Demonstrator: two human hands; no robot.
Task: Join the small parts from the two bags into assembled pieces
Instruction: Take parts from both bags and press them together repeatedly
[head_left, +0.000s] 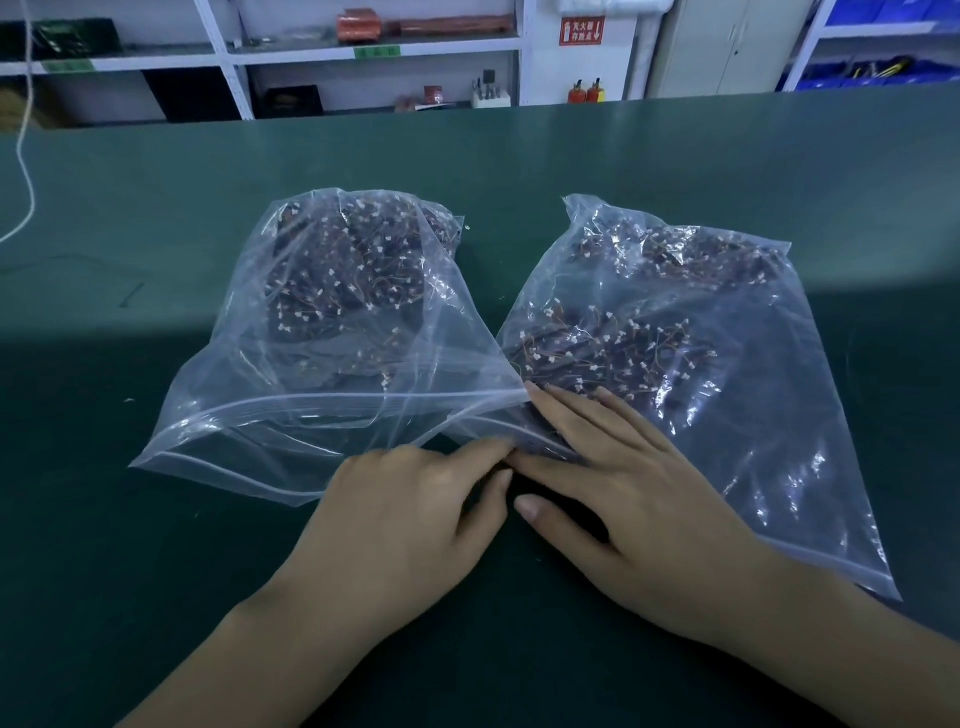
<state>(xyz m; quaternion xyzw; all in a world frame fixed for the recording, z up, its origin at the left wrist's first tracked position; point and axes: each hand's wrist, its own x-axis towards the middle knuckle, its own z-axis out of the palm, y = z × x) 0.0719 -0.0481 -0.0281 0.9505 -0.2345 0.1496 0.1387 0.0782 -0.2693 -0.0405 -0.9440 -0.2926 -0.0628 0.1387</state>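
Red wall sign — characters illegible

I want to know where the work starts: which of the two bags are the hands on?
The right-hand bag: the right hand lies flat on its near corner and the left hand touches its zip edge. The left-hand bag lies untouched.

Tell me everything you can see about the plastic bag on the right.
The right bag is a clear, glossy, wrinkled zip-top plastic bag lying flat on the green table, angled with its zip end toward the person. Inside are many small dark parts with thin wires and tiny white connectors. Its near-left corner touches the left bag. The right hand lies flat on it with straight fingers, and the left hand touches its zip corner.
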